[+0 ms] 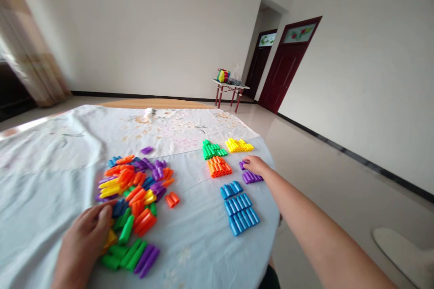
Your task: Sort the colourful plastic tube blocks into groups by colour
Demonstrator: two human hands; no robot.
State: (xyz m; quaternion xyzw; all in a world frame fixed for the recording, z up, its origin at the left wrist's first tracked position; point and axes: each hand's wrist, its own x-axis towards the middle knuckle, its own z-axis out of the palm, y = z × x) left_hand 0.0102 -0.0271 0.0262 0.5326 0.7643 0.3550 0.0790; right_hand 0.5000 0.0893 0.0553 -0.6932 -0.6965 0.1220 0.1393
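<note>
Fingers (249, 160) of the right hand (257, 165) grip a purple tube (242, 165) beside the purple row (252, 178) on the worktop (195, 239); the left hand (84, 232) is at blue tubes (120, 208) in the mixed pile (137, 195) (whether gripping, I cannot tell).

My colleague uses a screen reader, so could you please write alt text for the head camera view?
A person's right hand is at a purple tube-shaped piece next to a purple group on a cloth-covered table, while the left hand is at a mixed, multicoloured pile. Separate green, yellow, orange and blue groups lie near the right hand.
</note>
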